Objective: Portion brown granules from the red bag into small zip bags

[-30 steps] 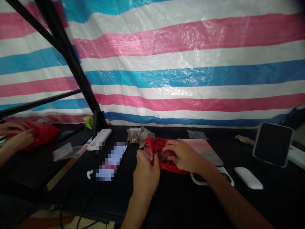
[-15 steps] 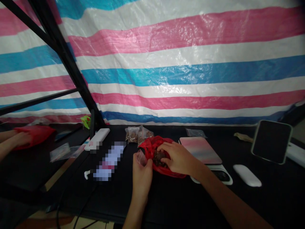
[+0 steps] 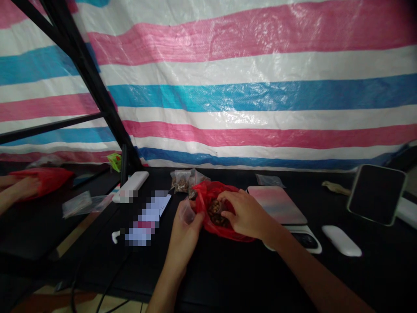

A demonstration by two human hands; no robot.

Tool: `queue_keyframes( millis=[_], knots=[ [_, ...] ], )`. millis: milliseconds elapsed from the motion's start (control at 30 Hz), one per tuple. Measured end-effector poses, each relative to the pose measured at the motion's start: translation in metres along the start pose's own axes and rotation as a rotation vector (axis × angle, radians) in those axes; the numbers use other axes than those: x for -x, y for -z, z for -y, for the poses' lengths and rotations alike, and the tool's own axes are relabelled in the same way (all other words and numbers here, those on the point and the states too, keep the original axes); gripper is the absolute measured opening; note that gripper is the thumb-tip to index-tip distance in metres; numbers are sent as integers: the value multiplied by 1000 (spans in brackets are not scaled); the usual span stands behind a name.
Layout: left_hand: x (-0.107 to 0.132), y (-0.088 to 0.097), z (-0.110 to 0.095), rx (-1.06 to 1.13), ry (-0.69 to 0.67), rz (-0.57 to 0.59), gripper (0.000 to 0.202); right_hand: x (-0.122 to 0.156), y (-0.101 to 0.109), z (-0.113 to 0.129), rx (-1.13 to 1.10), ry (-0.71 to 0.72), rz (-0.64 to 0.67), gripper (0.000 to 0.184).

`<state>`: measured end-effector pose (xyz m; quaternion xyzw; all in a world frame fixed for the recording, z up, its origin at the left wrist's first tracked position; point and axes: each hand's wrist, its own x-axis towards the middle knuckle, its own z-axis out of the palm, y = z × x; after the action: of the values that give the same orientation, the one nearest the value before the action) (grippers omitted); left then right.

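Observation:
A red plastic bag (image 3: 217,194) full of small brown pieces lies open on the black table (image 3: 228,278). My right hand (image 3: 245,214) reaches into its mouth, fingers curled among the brown pieces. My left hand (image 3: 184,230) sits just left of the bag, pinching a small clear plastic pouch (image 3: 188,210) held upright at the bag's edge. Two filled clear pouches (image 3: 184,181) of the same brown pieces lie behind the bag.
A pink-topped scale (image 3: 276,204) and a white oval object (image 3: 341,241) lie to the right, a dark tablet (image 3: 377,194) further right. A white power bank (image 3: 130,186) and blurred package lie left. Another person's hand (image 3: 19,188) holds a red bag (image 3: 45,179) far left.
My left hand has slid a little left and down with the clear pouch. My right hand stays in the red bag, its fingers working deeper among the brown pieces.

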<state>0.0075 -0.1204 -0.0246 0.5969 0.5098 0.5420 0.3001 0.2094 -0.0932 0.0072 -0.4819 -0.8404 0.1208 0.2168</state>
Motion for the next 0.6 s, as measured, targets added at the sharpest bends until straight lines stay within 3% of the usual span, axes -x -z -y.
queue_keyframes(
  millis=[100, 133, 233, 333, 433, 600],
  knots=[
    [-10, 14, -15, -102, -61, -166, 23, 0, 4, -6, -40, -42, -49, 34],
    [-16, 17, -21, -147, -78, -150, 22, -1, 7, -8, -74, -54, -69, 35],
    [-33, 16, -35, -220, -130, 146, 1, -1, 15, -11, -297, -47, -123, 35],
    [-50, 5, -36, -316, -183, 407, 6, -1, 23, -11, -590, -10, -163, 32],
    [-57, -5, -26, -401, -222, 457, 16, -1, 25, -9, -659, 10, -191, 31],
    [-51, -8, -6, -318, -260, 422, 23, -1, 18, -8, -503, 10, -163, 34]
  ],
)
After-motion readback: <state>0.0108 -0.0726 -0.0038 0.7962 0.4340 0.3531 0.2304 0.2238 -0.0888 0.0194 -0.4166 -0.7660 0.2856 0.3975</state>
